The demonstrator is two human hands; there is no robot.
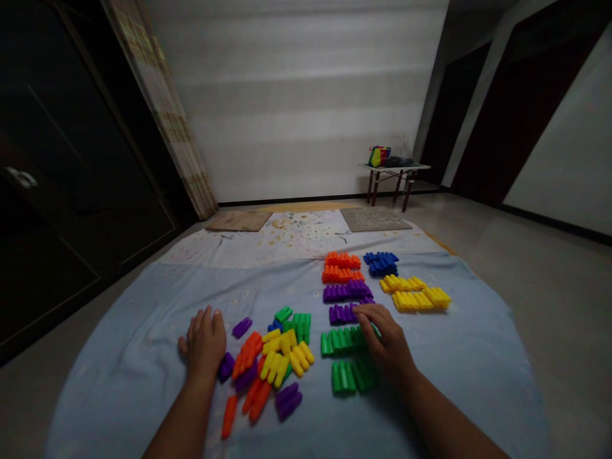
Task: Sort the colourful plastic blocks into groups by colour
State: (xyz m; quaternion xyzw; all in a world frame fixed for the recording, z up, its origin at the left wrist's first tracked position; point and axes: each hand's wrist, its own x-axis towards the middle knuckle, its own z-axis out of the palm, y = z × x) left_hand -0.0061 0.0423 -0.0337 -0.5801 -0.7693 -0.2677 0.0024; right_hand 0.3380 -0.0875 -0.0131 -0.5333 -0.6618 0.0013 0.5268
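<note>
My left hand (pixel 206 338) lies flat on the blue cloth with its fingers apart, beside a mixed pile of colored plastic pieces. That pile holds yellow pieces (pixel 275 368), orange pieces (pixel 247 354), purple pieces (pixel 288 401) and green pieces (pixel 302 325). My right hand (pixel 386 341) reaches over the right side, its fingertips at the near purple row (pixel 341 314); what they hold, if anything, is hidden. Below it are green rows (pixel 342 342). Farther up sit orange rows (pixel 342 274), another purple row (pixel 345 291), blue pieces (pixel 382 263) and yellow rows (pixel 415 299).
The blue cloth (pixel 157 306) covers a rounded table, with a floral cloth (pixel 306 236) beyond. Two flat boards lie at the far edge, a brown one (pixel 240 220) and a grey one (pixel 374 218). A small table (pixel 394 168) with bags stands by the wall.
</note>
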